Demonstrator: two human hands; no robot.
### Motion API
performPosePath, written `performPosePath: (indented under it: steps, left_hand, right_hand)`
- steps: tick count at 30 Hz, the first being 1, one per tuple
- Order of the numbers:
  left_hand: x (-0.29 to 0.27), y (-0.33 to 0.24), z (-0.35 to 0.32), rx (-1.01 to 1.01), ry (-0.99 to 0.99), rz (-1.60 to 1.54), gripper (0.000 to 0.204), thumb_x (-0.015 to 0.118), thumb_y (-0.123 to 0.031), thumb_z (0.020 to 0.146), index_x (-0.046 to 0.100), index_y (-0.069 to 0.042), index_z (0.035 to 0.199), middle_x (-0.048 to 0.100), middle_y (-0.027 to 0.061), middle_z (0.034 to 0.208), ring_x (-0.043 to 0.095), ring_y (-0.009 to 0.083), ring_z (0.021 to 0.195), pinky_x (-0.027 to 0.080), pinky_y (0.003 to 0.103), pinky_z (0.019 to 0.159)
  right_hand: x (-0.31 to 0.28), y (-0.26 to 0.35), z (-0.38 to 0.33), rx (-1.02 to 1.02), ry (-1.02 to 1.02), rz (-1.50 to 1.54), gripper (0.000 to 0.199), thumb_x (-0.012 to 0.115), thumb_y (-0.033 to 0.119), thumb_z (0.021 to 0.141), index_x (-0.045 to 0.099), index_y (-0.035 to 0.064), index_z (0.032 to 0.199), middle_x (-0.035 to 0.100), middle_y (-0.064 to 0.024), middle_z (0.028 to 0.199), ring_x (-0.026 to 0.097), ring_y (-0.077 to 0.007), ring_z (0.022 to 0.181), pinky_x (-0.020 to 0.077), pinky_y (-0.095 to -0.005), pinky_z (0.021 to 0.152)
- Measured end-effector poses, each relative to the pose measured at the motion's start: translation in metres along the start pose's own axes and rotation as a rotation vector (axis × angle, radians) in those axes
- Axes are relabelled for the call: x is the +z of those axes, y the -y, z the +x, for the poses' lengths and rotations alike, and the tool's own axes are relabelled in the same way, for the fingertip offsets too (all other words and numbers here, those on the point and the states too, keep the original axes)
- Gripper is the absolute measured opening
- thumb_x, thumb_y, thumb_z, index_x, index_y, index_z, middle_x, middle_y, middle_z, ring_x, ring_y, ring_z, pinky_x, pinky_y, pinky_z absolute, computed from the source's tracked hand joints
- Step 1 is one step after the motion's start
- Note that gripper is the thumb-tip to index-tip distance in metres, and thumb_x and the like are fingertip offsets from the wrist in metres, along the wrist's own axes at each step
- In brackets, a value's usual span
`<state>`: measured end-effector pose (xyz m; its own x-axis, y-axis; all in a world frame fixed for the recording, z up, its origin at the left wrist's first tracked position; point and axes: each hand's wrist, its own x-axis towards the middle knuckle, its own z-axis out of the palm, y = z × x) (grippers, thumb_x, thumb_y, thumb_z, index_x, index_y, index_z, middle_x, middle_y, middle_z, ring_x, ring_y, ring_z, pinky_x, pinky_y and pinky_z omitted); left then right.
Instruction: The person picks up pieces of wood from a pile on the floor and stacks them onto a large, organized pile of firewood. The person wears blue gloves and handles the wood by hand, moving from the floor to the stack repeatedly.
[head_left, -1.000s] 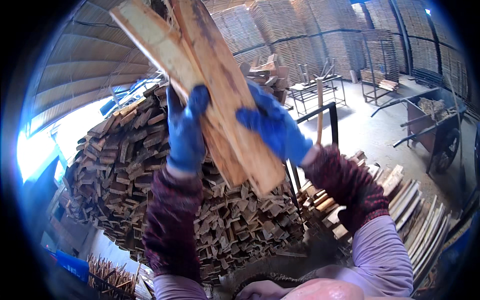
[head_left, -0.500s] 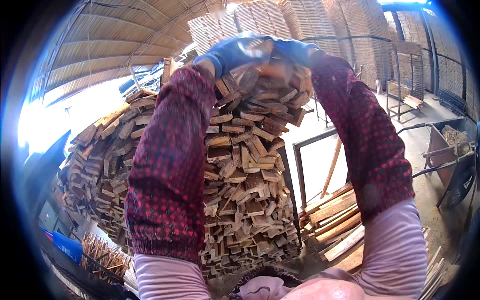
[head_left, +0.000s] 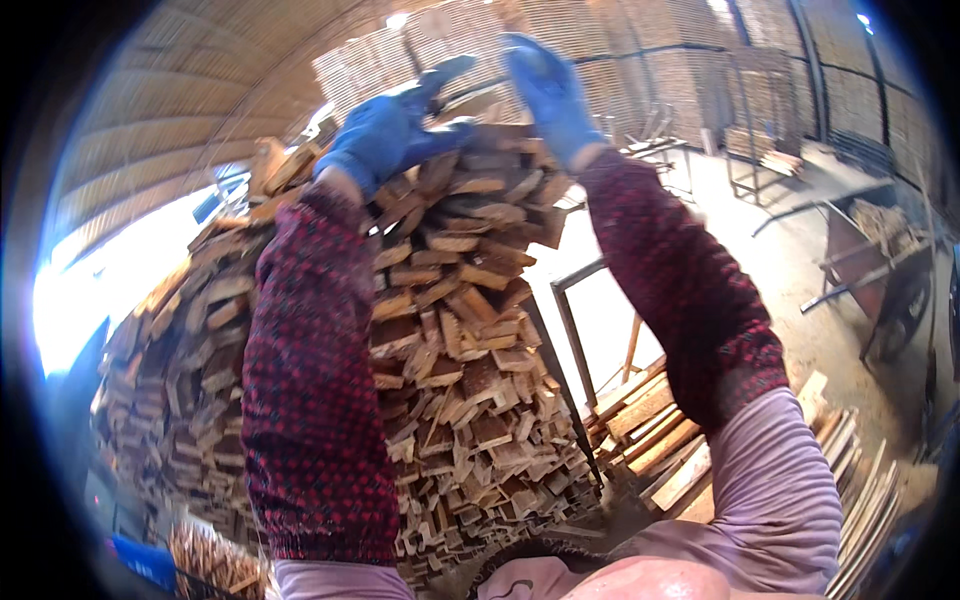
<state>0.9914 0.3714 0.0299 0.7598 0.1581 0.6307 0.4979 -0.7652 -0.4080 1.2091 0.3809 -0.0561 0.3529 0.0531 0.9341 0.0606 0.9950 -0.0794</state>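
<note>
Both my arms reach up to the top of a tall stack of split wood pieces (head_left: 465, 385). My left hand (head_left: 380, 132), in a blue glove, is at the upper left of the stack, its thumb and fingers spread apart. Across from it my right hand (head_left: 556, 105), also blue-gloved, is raised with its fingers stretched upward and its palm turned toward the left one. Wood pieces (head_left: 490, 160) on the stack's top lie between and just below the hands. I see nothing gripped in either hand. Dark red patterned sleeve covers are on both forearms.
More stacked wood (head_left: 165, 400) bulges out on the left. A dark metal frame (head_left: 572, 335) and long boards (head_left: 660, 440) are at the right. Farther right stands a wheelbarrow (head_left: 865, 265). Tall bundled stacks (head_left: 680, 85) line the back. A blue object (head_left: 140, 562) is at lower left.
My hands were close together over the stack's top, blurred, with wood between them. Now they are farther apart with fingers spread. The whole view has shifted slightly.
</note>
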Motion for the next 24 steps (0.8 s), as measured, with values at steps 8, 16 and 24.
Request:
performPosePath:
  steps: [8, 16, 24]
  left_hand:
    - [0.014, 0.027, 0.008, -0.06, 0.077, -0.13, 0.057, 0.067, -0.048, 0.089, 0.053, -0.04, 0.143, 0.073, 0.011, 0.116, 0.071, 0.0334, 0.103, 0.056, 0.043, 0.092]
    - [0.016, 0.049, -0.022, 0.067, -0.146, 0.184, 0.056, 0.068, -0.054, 0.089, 0.064, -0.022, 0.135, 0.073, 0.0156, 0.115, 0.07, 0.029, 0.108, 0.056, 0.042, 0.089]
    - [0.072, -0.211, -0.327, 0.41, 0.033, -0.705, 0.042, 0.074, -0.032, 0.09, 0.068, -0.017, 0.129, 0.074, 0.011, 0.089, 0.072, 0.0215, 0.077, 0.058, 0.034, 0.071]
  right_hand:
    - [0.012, 0.092, -0.065, 0.198, 0.421, -0.433, 0.039, 0.064, 0.009, 0.097, 0.059, 0.003, 0.135, 0.067, -0.0108, 0.128, 0.063, -0.017, 0.115, 0.05, -0.0299, 0.099]
    - [-0.149, 0.282, -0.476, 0.941, 0.093, -0.755, 0.035, 0.065, 0.014, 0.097, 0.063, 0.0007, 0.128, 0.07, -0.0108, 0.116, 0.065, -0.0191, 0.109, 0.0502, -0.0325, 0.099]
    - [-0.059, 0.651, -0.767, 1.405, -0.925, -0.96, 0.028, 0.065, 0.018, 0.098, 0.067, 0.0019, 0.12, 0.072, -0.0078, 0.1, 0.068, -0.0151, 0.094, 0.0557, -0.0291, 0.083]
